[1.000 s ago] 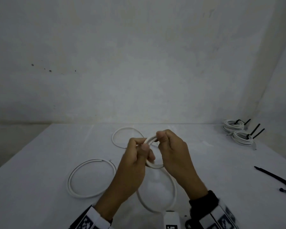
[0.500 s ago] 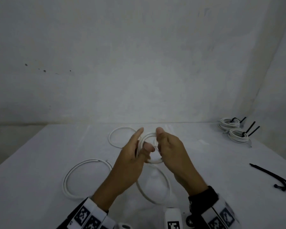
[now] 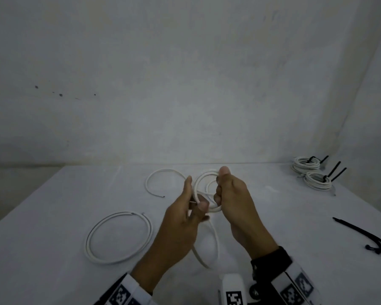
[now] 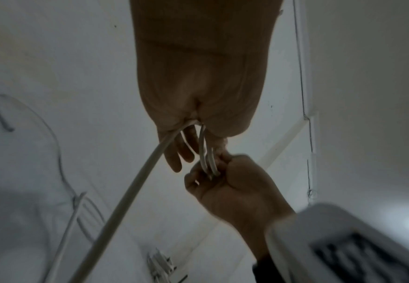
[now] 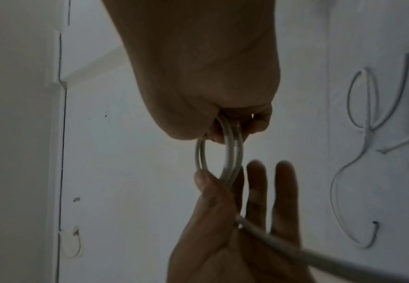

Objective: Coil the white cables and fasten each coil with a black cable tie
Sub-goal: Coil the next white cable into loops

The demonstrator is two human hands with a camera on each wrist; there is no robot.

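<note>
Above the table's middle I hold a small coil of white cable between both hands. My right hand grips the coil's right side, thumb on top and fingers curled round the turns. My left hand has its fingers straight up, and its thumb pinches the coil's lower left against them. The cable's loose tail hangs in a loop below the hands toward me and runs across the left palm. Black cable ties lie on the table at the right, away from both hands.
One loose white cable ring lies on the white table at the left. Another loose white cable curves behind the hands. Two tied coils with black tie ends sit at the back right, near the wall.
My left fingers have gone from curled round the coil to straight, with only the thumb pinching. The coil has turned to face me more and shows wider turns.
</note>
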